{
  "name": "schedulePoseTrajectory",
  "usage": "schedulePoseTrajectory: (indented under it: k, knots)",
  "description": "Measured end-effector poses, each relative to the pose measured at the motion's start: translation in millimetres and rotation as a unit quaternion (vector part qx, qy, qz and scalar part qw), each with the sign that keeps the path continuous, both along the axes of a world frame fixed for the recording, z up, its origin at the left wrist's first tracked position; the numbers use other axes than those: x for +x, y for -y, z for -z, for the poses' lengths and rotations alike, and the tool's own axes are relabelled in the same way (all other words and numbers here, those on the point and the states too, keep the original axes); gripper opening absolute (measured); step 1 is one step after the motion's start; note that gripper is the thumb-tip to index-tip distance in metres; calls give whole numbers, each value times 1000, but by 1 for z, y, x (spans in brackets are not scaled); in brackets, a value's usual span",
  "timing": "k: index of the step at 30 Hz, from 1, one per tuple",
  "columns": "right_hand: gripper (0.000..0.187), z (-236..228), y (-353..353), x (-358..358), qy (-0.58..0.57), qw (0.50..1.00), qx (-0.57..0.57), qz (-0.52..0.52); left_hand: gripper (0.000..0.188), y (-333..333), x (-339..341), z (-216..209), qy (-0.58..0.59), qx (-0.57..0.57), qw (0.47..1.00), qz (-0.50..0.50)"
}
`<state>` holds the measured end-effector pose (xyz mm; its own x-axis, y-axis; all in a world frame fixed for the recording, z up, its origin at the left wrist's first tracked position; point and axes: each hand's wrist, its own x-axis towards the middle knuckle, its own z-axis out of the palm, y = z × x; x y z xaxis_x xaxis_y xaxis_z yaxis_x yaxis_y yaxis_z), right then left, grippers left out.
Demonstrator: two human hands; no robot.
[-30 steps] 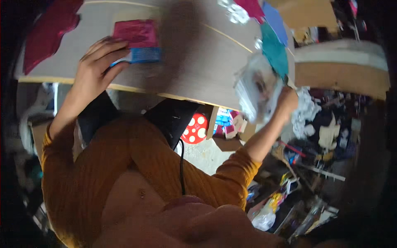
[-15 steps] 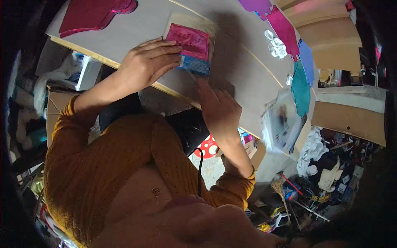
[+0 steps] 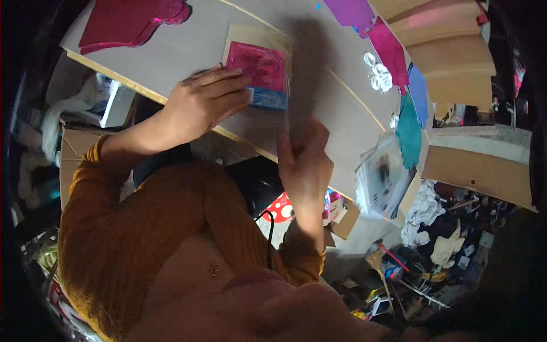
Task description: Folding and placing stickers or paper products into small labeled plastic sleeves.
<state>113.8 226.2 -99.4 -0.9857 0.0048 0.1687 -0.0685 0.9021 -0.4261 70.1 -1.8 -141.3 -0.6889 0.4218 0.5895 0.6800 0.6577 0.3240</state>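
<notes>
A flat packet with a pink upper part and a blue lower band (image 3: 266,98) lies on the table, with clear film and a pale beige sheet (image 3: 245,33) showing past its far edge. My left hand (image 3: 208,102) rests on the packet's left side, fingers laid out flat over it. Just below the packet's right corner is my right hand (image 3: 305,154), its fingers curled and smeared by motion. A thin clear edge seems to run from the packet down to those fingers; what they hold, if anything, is too faint to make out.
Dark red cut pieces (image 3: 125,25) lie at the far left of the table (image 3: 336,131). Along the right edge are purple, pink, blue and teal pieces (image 3: 409,131), small white coils (image 3: 378,77) and a stack of clear bags (image 3: 380,174). Clutter and a broom (image 3: 379,265) occupy the floor.
My right hand has drawn down from the packet's lower right corner, toward me, and its fingers have curled. My left hand stays on the packet.
</notes>
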Motion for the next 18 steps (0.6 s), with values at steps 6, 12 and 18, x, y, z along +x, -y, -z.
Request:
schedulePoseTrajectory:
  k: [6, 12, 18]
  knots:
    - [22, 9, 14, -2, -4, 992, -126, 2, 29, 0, -3, 3, -61, -22, 998, -7]
    - [29, 12, 10, -37, -27, 993, -115, 8, 28, 0, -4, 4, -56, -22, 998, -2]
    - [27, 10, -27, -27, -79, 986, -126, -72, 28, 2, -3, 3, -46, -27, 999, -7]
